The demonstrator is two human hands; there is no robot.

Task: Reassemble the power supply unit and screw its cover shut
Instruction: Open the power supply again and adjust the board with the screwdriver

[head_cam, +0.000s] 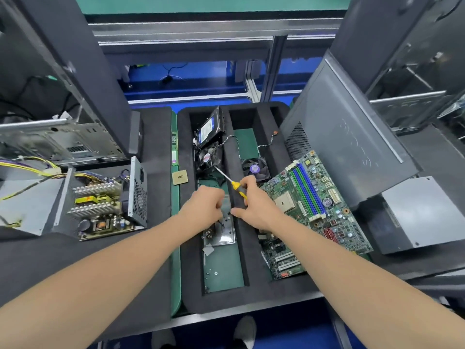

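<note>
Power supply (100,207), lid off, on left mat (37,258), well apart from both hands. Probably heavy, stiff, sharp-edged; fragile inside, best held by outer walls, not wires (25,167). Right hand (254,205) clenched round screwdriver (237,190); left hand (205,206) curled over tray (241,260), contents untellable. Computer case (63,142) close behind; room on mat in front.

Your right hand (254,205) grips the yellow-and-black screwdriver (239,191) over the foam tray (251,298). Your left hand (205,207) curls its fingers above a metal plate (222,235) in the tray's left compartment; you can't tell whether it pinches anything. The open power supply unit (100,207) sits well apart, at left.
</note>
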